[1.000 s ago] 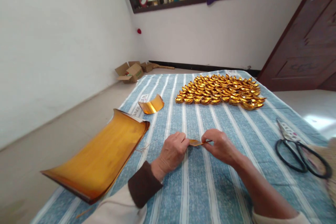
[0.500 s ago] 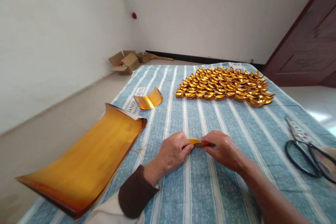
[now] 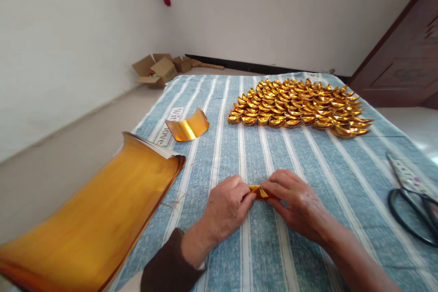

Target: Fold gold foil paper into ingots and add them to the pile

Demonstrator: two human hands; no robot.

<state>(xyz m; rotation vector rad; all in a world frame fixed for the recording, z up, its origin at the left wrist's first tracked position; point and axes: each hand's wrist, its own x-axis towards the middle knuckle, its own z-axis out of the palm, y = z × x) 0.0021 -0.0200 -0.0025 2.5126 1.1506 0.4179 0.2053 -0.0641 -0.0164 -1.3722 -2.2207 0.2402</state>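
Observation:
Between my two hands is a small folded piece of gold foil paper [image 3: 259, 191], creased and shiny, low over the striped cloth. My left hand [image 3: 226, 207] pinches its left end between thumb and fingers. At its right end, my right hand [image 3: 297, 198] grips with thumb below and fingers on top; the paper's ends are hidden under the fingers. Beyond the hands, many folded gold paper ingots [image 3: 294, 105] stand in close rows. A single curved gold sheet [image 3: 189, 127] lies to the left, and a large stack of gold paper [image 3: 92, 210] is nearer on that side.
Black-handled scissors [image 3: 412, 210] lie at the table's right edge. The table is covered by a blue and white striped cloth [image 3: 205, 169]. Open cardboard boxes [image 3: 155, 70] are on the floor beyond the far left corner; a dark red door [image 3: 404, 59] is at the right.
The piece between my hands now shows more shiny, creased gold folds. My right hand's fingers have shifted over its top. The camera view has tilted down slightly.

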